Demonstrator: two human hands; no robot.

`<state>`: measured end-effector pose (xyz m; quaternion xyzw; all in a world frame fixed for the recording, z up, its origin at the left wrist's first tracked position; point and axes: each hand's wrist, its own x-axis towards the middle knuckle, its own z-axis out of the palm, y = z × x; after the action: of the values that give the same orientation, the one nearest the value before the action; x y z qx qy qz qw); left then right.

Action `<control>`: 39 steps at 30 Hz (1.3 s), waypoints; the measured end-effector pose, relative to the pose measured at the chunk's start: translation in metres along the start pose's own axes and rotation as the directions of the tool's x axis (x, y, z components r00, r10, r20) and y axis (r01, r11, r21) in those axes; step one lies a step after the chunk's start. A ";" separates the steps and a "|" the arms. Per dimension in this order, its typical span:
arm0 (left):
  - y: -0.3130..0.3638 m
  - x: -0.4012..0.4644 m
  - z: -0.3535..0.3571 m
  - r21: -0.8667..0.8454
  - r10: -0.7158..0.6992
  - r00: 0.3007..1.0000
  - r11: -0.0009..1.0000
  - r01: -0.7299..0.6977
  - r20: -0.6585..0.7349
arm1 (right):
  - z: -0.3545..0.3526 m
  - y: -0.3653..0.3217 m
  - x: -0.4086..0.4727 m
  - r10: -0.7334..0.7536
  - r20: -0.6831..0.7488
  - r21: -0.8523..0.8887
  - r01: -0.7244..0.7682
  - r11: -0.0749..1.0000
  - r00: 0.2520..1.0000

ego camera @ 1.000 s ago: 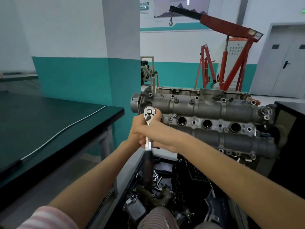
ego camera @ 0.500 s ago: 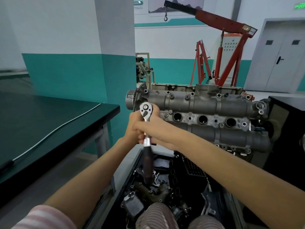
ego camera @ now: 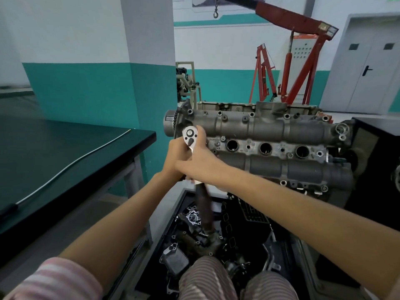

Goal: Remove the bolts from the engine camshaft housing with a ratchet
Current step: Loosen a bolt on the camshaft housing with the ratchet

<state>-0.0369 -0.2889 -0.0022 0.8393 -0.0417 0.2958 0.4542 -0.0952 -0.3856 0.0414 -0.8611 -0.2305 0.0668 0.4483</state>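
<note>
Closest to me, the dark, round grip end of my shiny silver ratchet [ego camera: 195, 161] is now leaning a bit more to my right than a moment ago, and it looks blurry, so I think I am swinging it. That likely means the bolt under it is turning loose. Both my hands are wrapping around the ratchet's thin metal neck: my left hand [ego camera: 175, 158] is curling round it from the left, and my right hand [ego camera: 200, 162] is gripping it across the front. The ratchet's round head is sitting at the left end of the long grey metal camshaft housing [ego camera: 270, 146], near the toothed wheel. The housing is lying sideways just past my hands, bumpy and dull, with three round holes in a row. Many small bolts [ego camera: 219, 113] are still sitting along its top edge, so lots of work is left.
</note>
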 end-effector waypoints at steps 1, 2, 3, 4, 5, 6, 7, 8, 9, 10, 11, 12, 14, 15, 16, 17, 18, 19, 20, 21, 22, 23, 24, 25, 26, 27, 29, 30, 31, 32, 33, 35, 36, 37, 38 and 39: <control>0.001 -0.001 0.000 -0.012 -0.032 0.999 0.999 0.031 -0.031 | 0.003 -0.001 0.001 0.045 0.032 0.136 -0.049 0.990 0.998; 0.001 -0.001 0.000 -0.038 -0.063 0.997 0.997 0.062 -0.039 | 0.000 -0.001 0.003 0.055 0.036 0.167 -0.060 0.984 0.998; 0.000 0.000 -0.002 -0.025 -0.057 0.997 0.998 0.056 -0.043 | -0.008 -0.001 0.005 0.019 0.011 0.062 -0.020 0.998 1.000; -0.001 0.002 -0.002 -0.005 -0.007 0.998 1.000 0.007 -0.060 | -0.019 -0.001 0.006 -0.056 -0.019 -0.170 0.052 0.984 0.998; 0.000 0.001 -0.003 0.047 0.058 0.997 0.997 -0.056 -0.046 | -0.032 -0.002 0.006 -0.142 -0.043 -0.480 0.105 0.871 0.989; -0.001 0.000 -0.004 0.082 0.130 0.991 0.988 -0.128 -0.018 | -0.043 -0.002 0.007 -0.240 -0.075 -0.737 0.108 0.668 0.968; -0.002 -0.002 -0.003 0.115 0.182 0.983 0.977 -0.181 0.004 | -0.051 -0.002 0.007 -0.329 -0.100 -0.880 0.071 0.470 0.939; -0.002 -0.002 -0.002 0.126 0.205 0.979 0.971 -0.205 0.010 | -0.055 -0.003 0.007 -0.393 -0.117 -0.936 0.032 0.351 0.912; -0.004 -0.003 -0.001 0.122 0.206 0.978 0.971 -0.204 -0.006 | -0.055 -0.003 0.006 -0.436 -0.139 -0.946 0.012 0.325 0.889; -0.003 -0.003 0.001 0.099 0.199 0.979 0.976 -0.195 -0.037 | -0.051 -0.001 0.006 -0.451 -0.155 -0.925 0.030 0.378 0.879; -0.002 -0.005 0.002 0.084 0.173 0.982 0.982 -0.167 -0.073 | -0.043 0.001 0.006 -0.425 -0.164 -0.865 0.078 0.496 0.890; -0.001 -0.007 0.003 0.094 0.156 0.984 0.985 -0.147 -0.091 | -0.034 0.003 0.004 -0.339 -0.147 -0.744 0.122 0.657 0.929; 0.000 -0.009 0.002 0.041 -0.008 0.996 0.999 0.012 -0.089 | -0.014 -0.001 -0.001 -0.066 0.036 -0.252 0.073 0.965 0.997; -0.003 -0.010 0.004 0.029 -0.114 0.989 0.993 0.117 -0.096 | -0.006 -0.003 -0.003 0.008 0.147 0.027 -0.012 1.000 0.989; -0.004 -0.011 0.005 0.094 -0.156 0.983 0.982 0.164 -0.094 | 0.000 -0.004 -0.002 0.036 0.182 0.218 -0.076 0.973 0.983; -0.006 -0.010 0.005 0.149 -0.141 0.986 0.977 0.153 -0.092 | 0.002 -0.003 0.001 0.056 0.140 0.278 -0.093 0.956 0.989; -0.007 -0.008 0.003 0.165 -0.029 0.996 0.985 0.043 -0.088 | -0.002 -0.002 0.003 0.043 0.045 0.169 -0.050 0.984 0.998; -0.003 -0.006 0.001 0.112 0.058 0.996 0.992 -0.050 -0.073 | -0.011 -0.002 0.005 -0.023 -0.046 -0.116 0.017 0.993 0.999; -0.002 -0.002 -0.002 0.124 0.137 0.989 0.984 -0.131 -0.046 | -0.022 -0.001 0.007 -0.132 -0.111 -0.462 0.066 0.884 0.985; -0.002 0.001 -0.004 0.122 0.179 0.984 0.977 -0.175 -0.020 | -0.032 0.000 0.008 -0.251 -0.146 -0.713 0.074 0.697 0.957; 0.000 0.002 -0.006 0.121 0.210 0.978 0.970 -0.209 0.006 | -0.042 0.000 0.007 -0.324 -0.156 -0.828 0.056 0.558 0.933; 0.000 0.005 -0.006 0.125 0.231 0.973 0.965 -0.232 0.022 | -0.047 -0.001 0.007 -0.361 -0.160 -0.869 0.043 0.493 0.919; 0.000 0.006 -0.007 0.152 0.264 0.964 0.952 -0.265 0.027 | -0.049 -0.001 0.007 -0.367 -0.163 -0.857 0.053 0.512 0.916; 0.000 0.006 -0.006 0.141 0.263 0.965 0.954 -0.263 0.023 | -0.046 -0.002 0.006 -0.347 -0.148 -0.800 0.094 0.593 0.926; 0.005 0.001 -0.006 0.127 0.241 0.970 0.962 -0.241 0.019 | -0.040 -0.003 0.004 -0.285 -0.116 -0.680 0.133 0.721 0.951; 0.003 0.001 -0.005 0.087 0.175 0.985 0.981 -0.175 0.004 | -0.030 -0.004 0.003 -0.191 -0.066 -0.473 0.138 0.870 0.979; 0.003 -0.001 -0.004 -0.089 -0.091 0.996 0.992 0.090 -0.010 | -0.011 -0.010 0.001 0.033 0.048 0.193 -0.041 0.980 0.998; 0.001 0.000 -0.003 -0.141 -0.204 0.979 0.969 0.204 0.012 | -0.003 -0.013 0.002 0.095 0.106 0.476 -0.134 0.869 0.990; 0.001 0.000 -0.003 -0.122 -0.235 0.972 0.964 0.236 0.019 | 0.002 -0.013 0.004 0.125 0.118 0.602 -0.171 0.780 0.985; 0.002 0.001 -0.004 -0.044 -0.183 0.983 0.982 0.183 -0.010 | 0.002 -0.012 0.007 0.137 0.079 0.571 -0.158 0.806 0.987; 0.003 0.003 -0.006 0.005 -0.074 0.997 0.997 0.074 -0.020 | -0.002 -0.009 0.010 0.109 -0.005 0.358 -0.100 0.928 0.994; 0.007 0.006 -0.012 0.110 0.162 0.987 0.981 -0.162 0.012 | -0.021 -0.006 0.013 -0.075 -0.135 -0.368 0.021 0.930 0.988; 0.006 0.008 -0.013 0.141 0.247 0.968 0.958 -0.249 0.032 | -0.032 -0.007 0.014 -0.167 -0.166 -0.645 0.021 0.764 0.972; 0.005 0.008 -0.013 0.142 0.285 0.958 0.947 -0.287 0.040 | -0.038 -0.008 0.014 -0.237 -0.186 -0.800 -0.008 0.600 0.954; 0.005 0.008 -0.014 0.158 0.318 0.947 0.934 -0.320 0.036 | -0.041 -0.009 0.013 -0.291 -0.205 -0.870 -0.038 0.491 0.934; 0.005 0.006 -0.015 0.149 0.325 0.945 0.934 -0.324 0.021 | -0.037 -0.011 0.012 -0.325 -0.223 -0.880 -0.047 0.472 0.919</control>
<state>-0.0403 -0.2792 0.0110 0.8521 -0.1564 0.3707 0.3347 -0.0766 -0.4025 0.0730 -0.9422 -0.2164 -0.2557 -0.0130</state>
